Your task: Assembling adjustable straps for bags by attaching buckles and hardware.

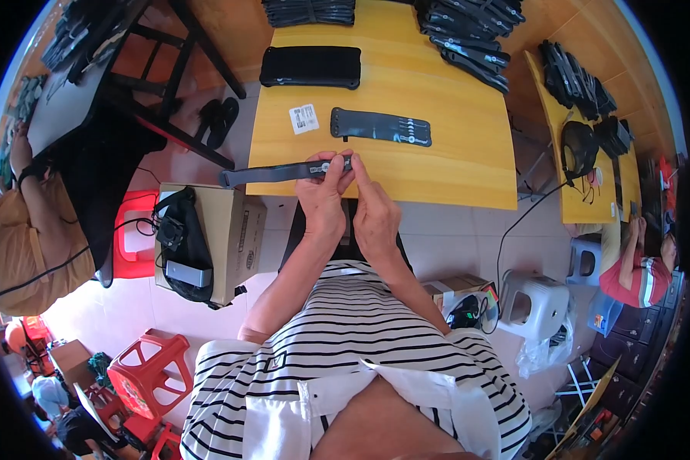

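A long dark strap [272, 174] is pinched at its right end by my left hand [322, 195] and my right hand [372, 211], held just over the near edge of the yellow table [452, 138]. The strap's free end sticks out to the left, past the table. A second dark strap [380, 127] with pale markings lies flat on the table just beyond my hands. A small white label [304, 119] rests beside it, to its left.
A black padded pad [310, 67] lies farther back, with stacks of dark straps [468, 34] at the table's far edge. A cardboard box [222, 238] holding black gear stands left of me. Red stools [146, 376], a grey stool [533, 303] and a second table [583, 176] surround me.
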The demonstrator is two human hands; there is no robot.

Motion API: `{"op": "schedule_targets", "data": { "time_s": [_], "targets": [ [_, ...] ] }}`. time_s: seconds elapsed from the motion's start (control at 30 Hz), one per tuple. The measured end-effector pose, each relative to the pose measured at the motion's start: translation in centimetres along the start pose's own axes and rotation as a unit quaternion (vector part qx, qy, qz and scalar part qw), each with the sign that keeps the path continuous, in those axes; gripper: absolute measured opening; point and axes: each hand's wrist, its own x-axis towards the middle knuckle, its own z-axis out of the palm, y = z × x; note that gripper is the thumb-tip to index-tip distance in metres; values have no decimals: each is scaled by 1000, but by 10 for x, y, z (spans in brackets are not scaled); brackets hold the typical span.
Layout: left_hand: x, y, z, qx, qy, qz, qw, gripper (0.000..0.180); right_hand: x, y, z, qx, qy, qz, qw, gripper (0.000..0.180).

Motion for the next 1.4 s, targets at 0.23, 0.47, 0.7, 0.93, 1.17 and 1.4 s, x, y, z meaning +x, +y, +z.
{"op": "schedule_targets", "data": {
  "time_s": [0.23,0.47,0.7,0.93,1.17,1.4],
  "targets": [
    [0,-5,3,43,-9,57,997,14,6,2,6,149,9,93,984,42],
    [5,12,-2,105,-57,45,992,16,16,10,-13,192,-48,54,979,36],
    [16,40,-5,244,-140,-56,958,10,28,23,-37,135,-142,-27,980,29],
    [26,53,-8,321,-185,-134,919,10,37,14,-56,45,-205,-68,975,26],
    [39,56,-10,345,-242,-221,879,12,39,21,-55,43,-206,-159,965,23],
    [25,33,-12,251,-152,-126,948,13,12,28,-27,299,-179,107,931,20]
  ]
}}
